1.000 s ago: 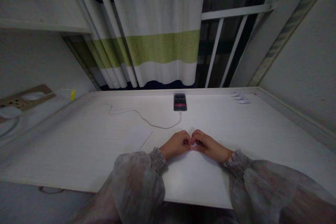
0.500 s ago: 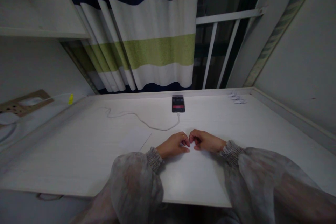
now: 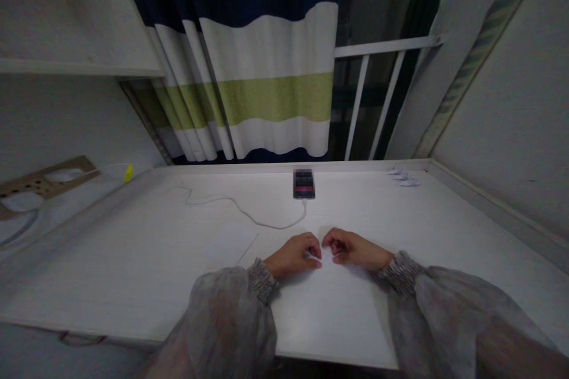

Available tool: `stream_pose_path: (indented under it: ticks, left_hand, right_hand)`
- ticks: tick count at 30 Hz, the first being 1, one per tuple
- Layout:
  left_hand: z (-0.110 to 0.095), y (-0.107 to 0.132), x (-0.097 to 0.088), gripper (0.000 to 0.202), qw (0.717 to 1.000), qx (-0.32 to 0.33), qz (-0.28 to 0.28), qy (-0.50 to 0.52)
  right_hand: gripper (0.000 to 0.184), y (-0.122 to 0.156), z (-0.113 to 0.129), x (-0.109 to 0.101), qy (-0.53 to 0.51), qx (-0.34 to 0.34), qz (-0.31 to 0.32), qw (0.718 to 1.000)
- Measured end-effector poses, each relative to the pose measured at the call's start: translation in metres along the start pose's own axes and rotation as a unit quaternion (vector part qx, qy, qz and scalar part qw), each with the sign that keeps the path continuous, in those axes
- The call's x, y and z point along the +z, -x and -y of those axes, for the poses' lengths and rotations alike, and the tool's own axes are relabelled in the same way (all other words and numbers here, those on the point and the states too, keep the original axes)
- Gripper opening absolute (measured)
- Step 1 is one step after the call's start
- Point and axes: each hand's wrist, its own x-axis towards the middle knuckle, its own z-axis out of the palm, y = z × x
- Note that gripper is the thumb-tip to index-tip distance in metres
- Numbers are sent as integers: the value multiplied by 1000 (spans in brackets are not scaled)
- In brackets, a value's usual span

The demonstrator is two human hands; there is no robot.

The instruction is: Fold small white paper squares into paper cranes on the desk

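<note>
Two bare hands rest near the front edge of a long white laminate desk [image 3: 133, 260], curled knuckle to knuckle. The left hand [image 3: 296, 253] is closed into a loose fist with its fingertips pinched together. The right hand [image 3: 353, 249] mirrors it, fingers bent inward. Between the two sets of fingertips lies a small white piece of paper [image 3: 327, 257], flat on the desk just in front of the person, and both hands grip it from opposite sides. The light is dim, so its exact shape is hard to tell. Sheer grey gathered sleeves [image 3: 231, 320] cover both forearms to the wrist.

Just left of the left hand lies a flat white rectangular sheet of paper [image 3: 229, 243], apart from the hands. Beyond the hands, a thin white charging cable [image 3: 240, 210] snakes across the desk and plugs into a small dark phone with a red band on its screen [image 3: 304, 183], which lies near the back edge. Far back on the right sit a few tiny white folded paper shapes [image 3: 402, 174], close together.

On the left wall is a tan power strip [image 3: 44, 174], with a small yellow tag [image 3: 128, 172] near it. A pale shelf [image 3: 66, 65] juts out above. Behind the desk hangs a curtain striped navy, white and lime green [image 3: 271, 83], and beside it is a white metal railing [image 3: 382, 47].
</note>
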Motion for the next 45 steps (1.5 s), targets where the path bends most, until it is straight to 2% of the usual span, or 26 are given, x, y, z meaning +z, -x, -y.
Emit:
stream_pose_path:
  ticks: [3, 7, 12, 16, 20, 24, 30, 36, 40, 45]
  left_hand:
    - [-1, 3, 0, 9, 999, 40, -2, -12]
    - [-5, 4, 4, 8, 996, 73, 0, -52]
    - [-7, 2, 13, 13, 995, 37, -37, -84]
    - [-5, 1, 15, 11, 995, 26, -50, -78]
    - [-4, 1, 12, 7, 991, 27, -81, -107]
    - [-3, 0, 11, 7, 984, 30, -115, -133]
    - [-1, 2, 10, 8, 981, 43, -117, -148]
    - [3, 5, 9, 17, 978, 58, -112, -167]
    - [1, 6, 10, 19, 978, 66, -97, -174]
    - [-3, 6, 8, 18, 977, 82, -66, -185]
  right_hand:
    - [17, 6, -4, 3, 41, -69, -30, 996]
    - [15, 10, -4, 7, 144, -84, -72, 983]
    - [7, 10, 1, 10, 200, -75, -79, 974]
    - [16, 15, 7, 13, 256, -62, -96, 960]
    - [14, 21, 13, 16, 306, -43, -69, 948]
    - [20, 22, 15, 16, 352, -42, -36, 934]
    - [27, 24, 18, 19, 432, -37, -17, 901]
    - [27, 29, 26, 30, 487, -88, 4, 869]
    - [27, 29, 27, 37, 477, -107, 10, 872]
    - [26, 29, 23, 32, 424, -118, 11, 898]
